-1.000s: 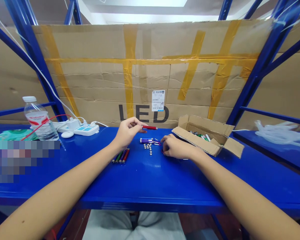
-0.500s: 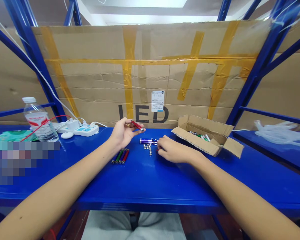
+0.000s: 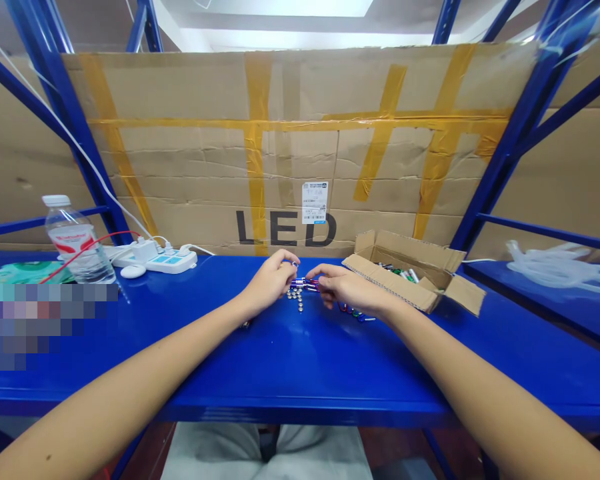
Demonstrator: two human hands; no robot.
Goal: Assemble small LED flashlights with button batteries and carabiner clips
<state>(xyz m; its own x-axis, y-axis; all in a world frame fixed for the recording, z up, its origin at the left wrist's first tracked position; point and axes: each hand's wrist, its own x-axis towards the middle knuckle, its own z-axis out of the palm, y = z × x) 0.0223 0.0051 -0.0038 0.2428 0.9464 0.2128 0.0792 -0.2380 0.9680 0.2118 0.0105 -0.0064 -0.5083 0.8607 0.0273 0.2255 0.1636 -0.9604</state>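
Blue table [image 3: 300,373] lies open nearside; beyond, silver discs [image 3: 301,301] and cardboard box [image 3: 395,281] obstruct.

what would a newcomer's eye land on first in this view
Probably the black LED lettering on the large taped cardboard sheet standing behind the blue table. Next, the left hand and right hand, close together mid-table near small silver discs. Then the open cardboard box toward the right, with small pieces inside.

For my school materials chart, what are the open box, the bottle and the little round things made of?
Open box: matte brown cardboard, with ridged cut edges. Bottle: probably plastic, see-through and glossy. Little round things: likely metal, shiny silver.
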